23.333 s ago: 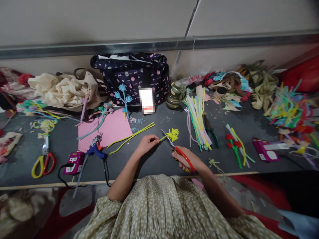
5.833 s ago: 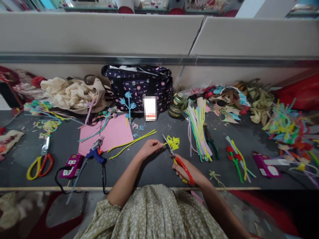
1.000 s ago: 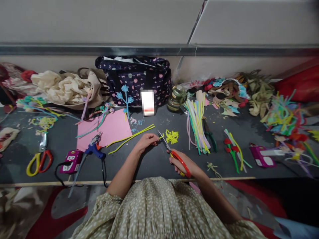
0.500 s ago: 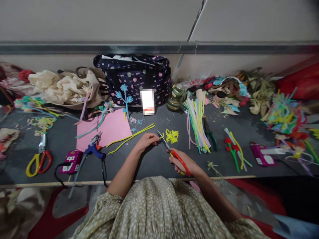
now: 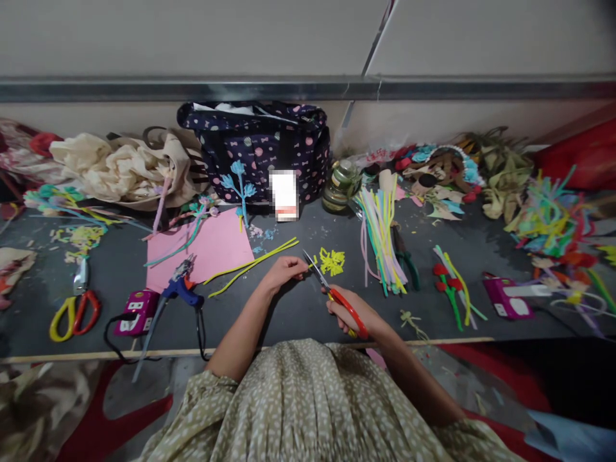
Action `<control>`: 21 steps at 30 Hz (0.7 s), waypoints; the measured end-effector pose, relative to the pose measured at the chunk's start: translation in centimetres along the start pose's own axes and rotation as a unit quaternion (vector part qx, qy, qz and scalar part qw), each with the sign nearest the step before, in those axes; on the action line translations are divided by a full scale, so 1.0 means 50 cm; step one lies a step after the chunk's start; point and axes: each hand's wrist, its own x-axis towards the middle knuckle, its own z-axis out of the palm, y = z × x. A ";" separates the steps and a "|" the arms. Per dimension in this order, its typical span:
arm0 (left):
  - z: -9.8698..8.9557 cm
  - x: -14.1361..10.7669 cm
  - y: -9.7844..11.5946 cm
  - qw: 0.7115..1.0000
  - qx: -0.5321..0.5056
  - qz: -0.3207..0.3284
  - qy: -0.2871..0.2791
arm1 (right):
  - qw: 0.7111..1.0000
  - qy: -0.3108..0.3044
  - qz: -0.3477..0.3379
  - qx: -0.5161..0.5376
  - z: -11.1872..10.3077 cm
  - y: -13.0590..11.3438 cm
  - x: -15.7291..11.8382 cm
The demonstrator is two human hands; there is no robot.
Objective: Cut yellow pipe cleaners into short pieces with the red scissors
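My left hand (image 5: 287, 270) pinching a thin, bright yellow stem (image 5: 315, 260), only a stub showing at the blades, my right hand (image 5: 368, 312) wrapped round red-and-yellow scissors (image 5: 333, 294), short yellow clippings (image 5: 332, 262) loosely piled just beyond.

No text, label or number can be read.

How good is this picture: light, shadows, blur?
Head view, centre: dim light, yet the red-and-yellow-handled scissors look clear, and a shadow lies beside the left forearm on the dark grey tabletop; head view, right: the multicoloured heap of fuzzy stems looks smeared; head view, back: a white pixelated patch partly covers the navy patterned fabric bag.
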 end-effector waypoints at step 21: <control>0.003 0.012 -0.023 0.999 0.039 0.017 -0.001 | 1.000 0.013 0.003 -0.008 0.004 0.015 0.011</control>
